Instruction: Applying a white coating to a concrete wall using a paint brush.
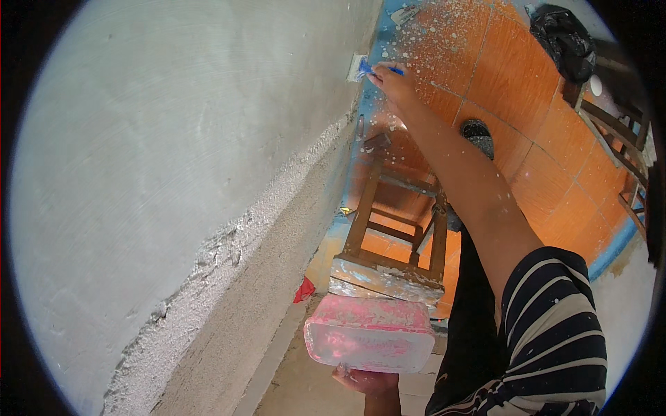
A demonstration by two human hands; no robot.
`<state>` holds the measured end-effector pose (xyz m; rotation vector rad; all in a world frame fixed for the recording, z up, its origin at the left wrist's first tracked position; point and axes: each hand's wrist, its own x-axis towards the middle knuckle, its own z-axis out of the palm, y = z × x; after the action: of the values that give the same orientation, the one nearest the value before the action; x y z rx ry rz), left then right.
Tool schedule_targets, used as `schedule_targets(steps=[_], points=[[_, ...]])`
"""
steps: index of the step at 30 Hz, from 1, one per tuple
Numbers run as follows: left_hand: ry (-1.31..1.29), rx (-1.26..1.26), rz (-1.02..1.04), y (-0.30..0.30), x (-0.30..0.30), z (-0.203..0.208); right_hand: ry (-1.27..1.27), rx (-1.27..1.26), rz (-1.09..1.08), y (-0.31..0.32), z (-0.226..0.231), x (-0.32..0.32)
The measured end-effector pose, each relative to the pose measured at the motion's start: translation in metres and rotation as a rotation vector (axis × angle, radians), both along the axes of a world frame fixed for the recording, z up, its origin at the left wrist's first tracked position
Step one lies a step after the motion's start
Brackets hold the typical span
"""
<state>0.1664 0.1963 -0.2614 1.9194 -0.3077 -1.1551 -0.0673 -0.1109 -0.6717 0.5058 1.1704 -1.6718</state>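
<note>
My right hand point(394, 82) is stretched far out to the wall, its fingers closed round a blue-handled putty knife point(365, 67). The knife's flat end meets the wall's edge, where a small pale patch shows. Low in the view, my left hand point(368, 380) grips the near rim of a pink plastic tub point(374, 334). The tub is smeared with whitish plaster, and its inside looks pale. Smooth grey plaster covers most of the wall point(173, 125); a rough, ragged-edged strip point(243, 256) runs diagonally below it.
A wooden stool point(388, 267) with a plaster-stained top stands just beyond the tub. Plaster crumbs litter the orange tiled floor point(513, 62). A black plastic bag point(565, 45) and wooden furniture point(614, 128) are at the right. My shoe point(477, 137) rests on the tiles.
</note>
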Motion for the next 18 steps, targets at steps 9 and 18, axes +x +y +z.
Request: schedule_targets(steps=[9, 18], points=[[0.221, -0.049, 0.042, 0.003, -0.014, 0.043, -0.128, -0.224, -0.065, 0.021, 0.096, 0.001], [0.337, -0.217, -0.058, 0.015, -0.014, 0.117, -0.115, -0.377, -0.121, 0.035, 0.263, -0.002]])
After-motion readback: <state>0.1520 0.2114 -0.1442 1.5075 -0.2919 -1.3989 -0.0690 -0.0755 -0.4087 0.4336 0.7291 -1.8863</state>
